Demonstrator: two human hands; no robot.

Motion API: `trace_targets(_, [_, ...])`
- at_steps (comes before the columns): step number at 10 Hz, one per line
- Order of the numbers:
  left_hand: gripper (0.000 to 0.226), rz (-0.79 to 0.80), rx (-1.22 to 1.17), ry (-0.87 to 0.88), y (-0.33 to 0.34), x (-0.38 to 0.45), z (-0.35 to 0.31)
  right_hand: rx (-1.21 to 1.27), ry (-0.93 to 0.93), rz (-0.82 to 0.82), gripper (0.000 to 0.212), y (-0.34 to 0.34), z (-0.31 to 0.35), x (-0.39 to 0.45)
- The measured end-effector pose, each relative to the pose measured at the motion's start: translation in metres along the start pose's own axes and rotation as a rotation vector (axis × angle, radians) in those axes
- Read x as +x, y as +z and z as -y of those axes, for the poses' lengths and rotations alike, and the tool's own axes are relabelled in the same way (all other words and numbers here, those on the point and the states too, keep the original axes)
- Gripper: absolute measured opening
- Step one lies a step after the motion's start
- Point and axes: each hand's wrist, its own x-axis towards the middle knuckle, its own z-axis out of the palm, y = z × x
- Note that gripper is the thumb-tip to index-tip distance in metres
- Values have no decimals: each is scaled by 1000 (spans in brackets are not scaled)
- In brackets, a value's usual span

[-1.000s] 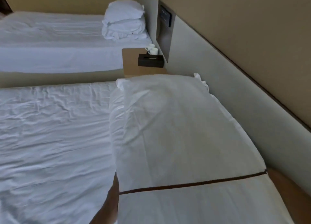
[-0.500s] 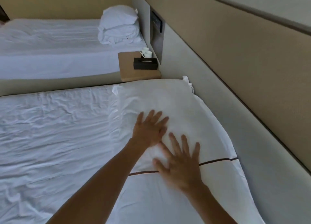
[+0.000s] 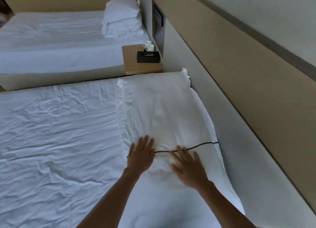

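Where the pillow lies: the pillow [image 3: 162,111] is flat at the head of the near bed [image 3: 56,133], one long side just beside the headboard wall [image 3: 239,108] and its far end near the table [image 3: 135,63].
Left hand: the left hand [image 3: 141,156] rests palm down on the pillow's left part, over the dark trim line [image 3: 203,144]; grip wide, fingers straight, holding nothing.
Right hand: the right hand [image 3: 188,168] rests palm down just beside the left, fingers spread across the same line; grip wide, holding nothing.
Change: a second ago the pillow was carried by its near end. Half a second ago both palms lay farther up it, the left well beyond the trim line. Now both sit at the line, nearer the person.
Cloth: bunched in small folds between the palms, mostly smooth beyond them.
Meaning for the work: the pillow appears placed, and the smoothing strokes seem to run toward its near end. The folds between the palms probably call for outward strokes.
Surroundings: a tissue box [image 3: 148,56] and cups [image 3: 149,45] stand on the table; the far bed [image 3: 51,39] carries stacked pillows [image 3: 122,19].
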Motion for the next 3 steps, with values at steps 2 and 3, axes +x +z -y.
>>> trace_targets(2, [53,428,-192,-226,-57,-74,-9,34,71,414,62,-70,18,-27])
trace_targets(3, [45,416,-232,-236,-69,-113,-13,118,135,455,56,-85,29,-42])
